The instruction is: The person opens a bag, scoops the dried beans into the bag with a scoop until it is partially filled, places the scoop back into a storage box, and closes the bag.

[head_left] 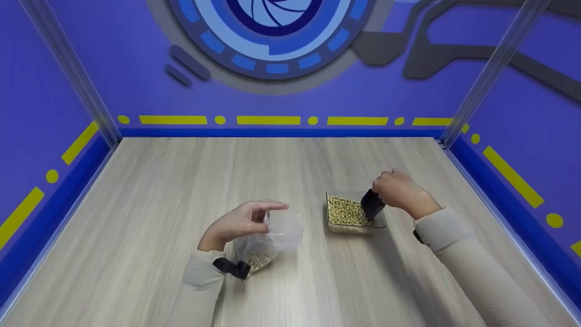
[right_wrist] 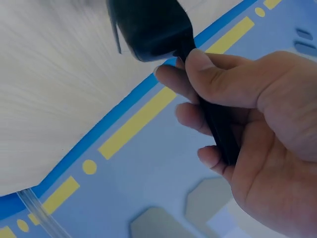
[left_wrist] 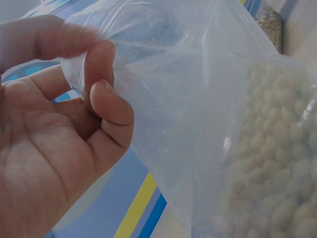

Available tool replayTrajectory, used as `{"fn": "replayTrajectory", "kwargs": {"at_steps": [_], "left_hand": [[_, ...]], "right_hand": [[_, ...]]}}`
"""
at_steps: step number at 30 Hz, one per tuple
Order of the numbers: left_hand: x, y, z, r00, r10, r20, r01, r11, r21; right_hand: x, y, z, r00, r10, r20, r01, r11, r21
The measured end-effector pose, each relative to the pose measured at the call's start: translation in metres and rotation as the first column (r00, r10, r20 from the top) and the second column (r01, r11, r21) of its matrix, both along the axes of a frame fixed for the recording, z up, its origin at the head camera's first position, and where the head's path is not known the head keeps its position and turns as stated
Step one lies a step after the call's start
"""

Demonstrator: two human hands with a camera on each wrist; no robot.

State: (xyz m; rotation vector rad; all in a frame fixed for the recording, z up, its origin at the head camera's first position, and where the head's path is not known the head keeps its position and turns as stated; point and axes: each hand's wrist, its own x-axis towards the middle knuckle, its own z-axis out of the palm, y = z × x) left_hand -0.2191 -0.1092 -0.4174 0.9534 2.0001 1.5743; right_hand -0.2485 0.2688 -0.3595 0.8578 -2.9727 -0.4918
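Observation:
My left hand (head_left: 245, 222) pinches the rim of a clear plastic bag (head_left: 289, 231) between thumb and fingers. Pale round beans (left_wrist: 277, 153) fill the bag's lower part, as the left wrist view shows. To the right stands a clear rectangular container (head_left: 349, 230) of yellowish soybeans (head_left: 344, 210). My right hand (head_left: 396, 187) grips a black scoop (head_left: 373, 204) by its handle, fingers wrapped round it in the right wrist view. The scoop's head dips into the beans at the container's right side, its tip hidden among them.
The wood-grain tabletop (head_left: 190, 181) carries the bag and the container, with a gap between the two. Blue-violet panels (head_left: 136, 59) with yellow marks enclose the table at the back and both sides. A black strap (head_left: 231, 268) sits round my left wrist.

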Motion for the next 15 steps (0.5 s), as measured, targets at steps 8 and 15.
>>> {"fn": "replayTrajectory", "kwargs": {"at_steps": [8,15], "left_hand": [[0.001,-0.001,0.000,1.000,-0.003,0.006,0.003,1.000,-0.006],[0.001,-0.001,0.000,1.000,-0.001,0.022,0.001,1.000,0.003]], "right_hand": [[-0.005,0.010,-0.003,0.993,0.003,0.117,0.011,0.993,-0.120],[-0.005,0.018,-0.011,0.990,0.032,0.140,-0.004,0.981,-0.191]]}}
